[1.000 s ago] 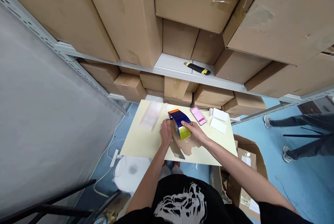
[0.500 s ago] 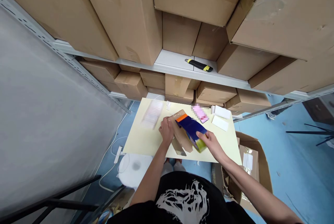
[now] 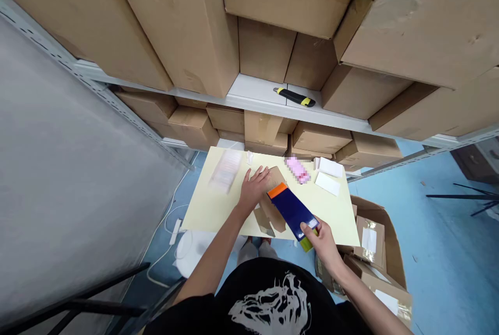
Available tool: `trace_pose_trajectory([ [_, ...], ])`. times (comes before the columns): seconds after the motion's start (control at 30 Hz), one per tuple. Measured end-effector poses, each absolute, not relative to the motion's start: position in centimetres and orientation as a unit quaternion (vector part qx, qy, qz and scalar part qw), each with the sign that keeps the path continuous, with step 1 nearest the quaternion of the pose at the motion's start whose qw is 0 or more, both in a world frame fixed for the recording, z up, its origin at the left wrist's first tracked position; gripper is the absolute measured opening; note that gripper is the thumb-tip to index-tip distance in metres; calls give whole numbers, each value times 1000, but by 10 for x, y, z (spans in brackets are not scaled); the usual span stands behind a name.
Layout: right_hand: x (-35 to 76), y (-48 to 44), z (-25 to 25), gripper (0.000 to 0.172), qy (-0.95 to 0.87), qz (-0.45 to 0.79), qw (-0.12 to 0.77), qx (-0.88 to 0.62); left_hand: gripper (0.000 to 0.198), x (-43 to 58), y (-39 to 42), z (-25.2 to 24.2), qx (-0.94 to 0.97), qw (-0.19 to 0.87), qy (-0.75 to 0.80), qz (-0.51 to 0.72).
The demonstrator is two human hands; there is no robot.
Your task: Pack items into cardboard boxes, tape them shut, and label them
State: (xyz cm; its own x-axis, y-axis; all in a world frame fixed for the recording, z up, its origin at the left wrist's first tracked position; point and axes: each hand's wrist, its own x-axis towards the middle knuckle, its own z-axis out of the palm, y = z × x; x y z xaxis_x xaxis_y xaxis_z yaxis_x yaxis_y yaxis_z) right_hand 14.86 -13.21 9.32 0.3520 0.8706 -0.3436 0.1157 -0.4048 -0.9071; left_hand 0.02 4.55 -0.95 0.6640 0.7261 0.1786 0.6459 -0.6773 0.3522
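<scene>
My left hand [image 3: 254, 187] lies with its fingers spread on the far left part of a small piece of brown cardboard packaging [image 3: 275, 215]. In my right hand [image 3: 322, 241] is a long, glossy dark blue packet [image 3: 293, 211], with an orange band at its far end and yellow-green at its near end. My thumb presses on its upper face; the other fingers are mostly hidden beneath. The packet is held slantwise over the right side of the cardboard, and I cannot tell whether they touch. Its exact kind is unclear.
On the pale yellow table [image 3: 210, 215] are a clear plastic bundle [image 3: 226, 169], a blurred-out pink object [image 3: 298, 169] and white cards [image 3: 328, 183]. A utility knife [image 3: 294, 97] lies on the shelf among cardboard boxes. A large open carton [image 3: 393, 252] stands at the right.
My left hand has gone from curled at the cardboard's edge to spread on top of it. The blue packet has moved toward me and slightly right, and its curved, yellow-green underside shows less.
</scene>
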Motion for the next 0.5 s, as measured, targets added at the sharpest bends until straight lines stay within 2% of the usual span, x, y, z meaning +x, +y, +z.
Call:
trace_pose_trajectory([
  [0.1, 157, -129, 107, 42, -373, 421, 387, -731, 51, -1, 47, -7, 918, 109, 362, 117],
  [0.37, 181, -89, 158, 43, -429, 390, 214, -786, 51, 20, 38, -3, 932, 89, 339, 88],
  [0.5, 185, -70, 169, 43, -422, 398, 151, -800, 48, 25, 41, 5, 959, 67, 258, 97],
])
